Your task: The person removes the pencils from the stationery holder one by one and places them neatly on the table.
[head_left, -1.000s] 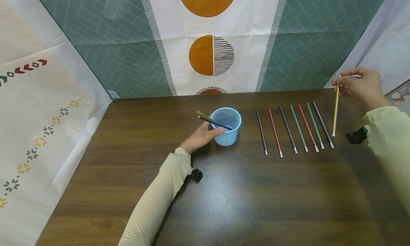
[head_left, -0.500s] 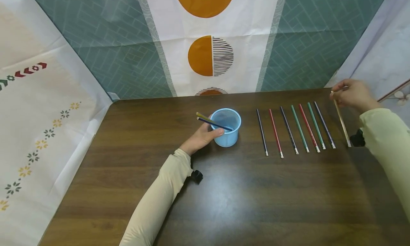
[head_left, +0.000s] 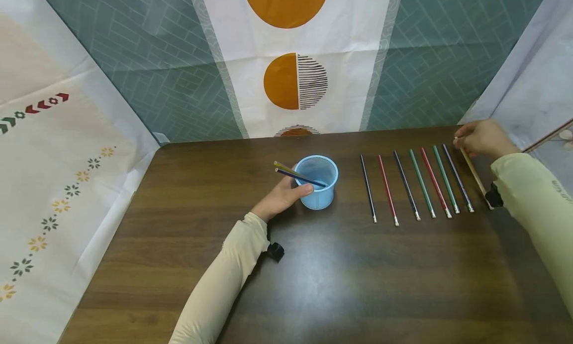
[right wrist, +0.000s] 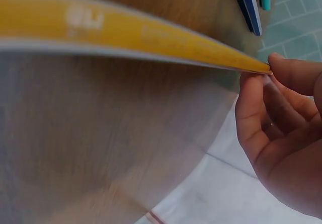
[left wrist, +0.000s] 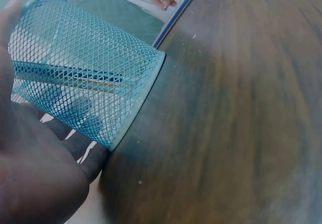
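At the table's far right, my right hand (head_left: 485,139) pinches the far end of a yellow pencil (right wrist: 166,40) between thumb and fingers. The pencil slants toward me, its near end close to the wrist. My left hand (head_left: 283,194) is wrapped around a light blue mesh cup (left wrist: 95,58), which stands upright on the table. Its thumb lies over the front near the rim, and its fingers curl behind. Inside lean a dark blue pencil (head_left: 291,173) and a yellow one (head_left: 283,166), both tilted left out over the rim.
Left of the right hand lies a row of several pencils: dark blue (head_left: 457,177), green (head_left: 422,182), red (head_left: 436,182) and others, their eraser ends toward me. They rest on the brown wooden table (head_left: 349,279). Patterned cloths (head_left: 156,70) hang behind its far edge and at both sides.
My right hand has come down and left, bringing the yellow pencil low beside the row's right end; its near end swung right. The left hand and mesh cup stay in place.
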Demonstrator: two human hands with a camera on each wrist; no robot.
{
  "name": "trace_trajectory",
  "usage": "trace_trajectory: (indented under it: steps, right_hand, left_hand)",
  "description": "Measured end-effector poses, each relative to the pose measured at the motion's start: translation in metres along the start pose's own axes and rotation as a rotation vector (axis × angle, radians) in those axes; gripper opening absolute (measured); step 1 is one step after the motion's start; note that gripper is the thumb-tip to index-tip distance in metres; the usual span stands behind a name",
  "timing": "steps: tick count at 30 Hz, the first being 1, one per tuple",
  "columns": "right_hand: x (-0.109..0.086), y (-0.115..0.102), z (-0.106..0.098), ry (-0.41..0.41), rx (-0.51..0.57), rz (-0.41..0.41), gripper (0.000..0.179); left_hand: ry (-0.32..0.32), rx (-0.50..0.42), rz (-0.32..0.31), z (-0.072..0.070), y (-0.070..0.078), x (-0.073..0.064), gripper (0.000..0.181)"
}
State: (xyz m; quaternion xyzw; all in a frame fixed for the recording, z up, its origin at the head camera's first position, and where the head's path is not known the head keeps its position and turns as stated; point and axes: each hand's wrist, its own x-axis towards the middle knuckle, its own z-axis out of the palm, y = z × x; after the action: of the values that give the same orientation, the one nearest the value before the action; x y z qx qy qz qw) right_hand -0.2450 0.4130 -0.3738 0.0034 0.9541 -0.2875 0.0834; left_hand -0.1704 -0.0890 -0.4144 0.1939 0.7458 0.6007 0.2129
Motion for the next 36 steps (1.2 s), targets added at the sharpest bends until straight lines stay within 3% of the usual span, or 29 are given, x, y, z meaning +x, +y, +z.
trace_trajectory:
  steps: [6,13,20,29,36]
  right_hand:
    - [0.0,-0.003,0.005,-0.005,-0.069,0.012,0.033]
    - [0.0,-0.002,0.008,-0.012,-0.153,0.001,0.03]
    - [0.004,0.0,0.012,-0.014,-0.167,0.013,0.026]
    - [0.007,0.003,0.012,0.003,-0.185,-0.001,0.026]
    - [0.008,0.002,0.011,0.013,-0.228,0.012,0.027]
  left_hand:
    - [0.011,-0.014,0.024,0.001,-0.001,0.001,0.103]
    - [0.031,-0.003,0.011,0.001,-0.001,0.0,0.116]
    - [0.011,-0.013,0.019,0.0,0.0,0.001,0.12]
    - [-0.009,-0.007,0.011,0.003,0.029,-0.013,0.116]
    - [-0.002,-0.009,-0.004,-0.001,0.005,-0.002,0.12]
